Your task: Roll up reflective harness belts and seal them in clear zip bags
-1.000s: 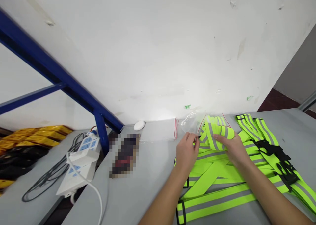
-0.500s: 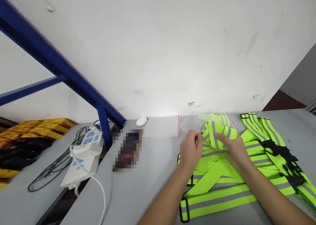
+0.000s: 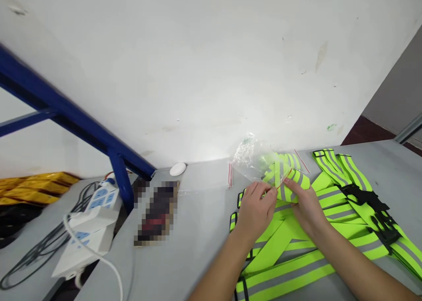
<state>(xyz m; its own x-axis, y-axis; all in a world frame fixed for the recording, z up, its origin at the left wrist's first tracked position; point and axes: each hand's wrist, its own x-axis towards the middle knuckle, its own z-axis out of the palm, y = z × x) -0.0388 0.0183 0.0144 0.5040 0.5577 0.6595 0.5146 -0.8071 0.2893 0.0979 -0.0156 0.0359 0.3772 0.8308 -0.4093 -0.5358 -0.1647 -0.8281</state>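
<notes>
My left hand (image 3: pixel 255 211) is closed, pinching the red-lined edge of a clear zip bag (image 3: pixel 248 156). My right hand (image 3: pixel 308 208) grips a folded bundle of neon yellow-green reflective strap (image 3: pixel 284 171), with its thumb by the bag's red line. The bag's film covers at least part of the bundle; how far in the bundle sits, I cannot tell. Beneath both hands lie several more reflective straps (image 3: pixel 310 266) with grey stripes. Black buckles (image 3: pixel 364 197) join them at the right, and black slider loops show at their left ends.
Flat clear bags (image 3: pixel 206 175) lie by the wall, beside a white round object (image 3: pixel 178 169). Left of them are a blurred-out item (image 3: pixel 156 215), a blue metal post (image 3: pixel 120 178), a white power strip (image 3: pixel 90 230) with cables, and yellow-and-black packages (image 3: pixel 36 191).
The bag has been drawn up over the strap bundle and now puffs out at the back. My left hand has moved right and down to its red edge. The view has shifted slightly.
</notes>
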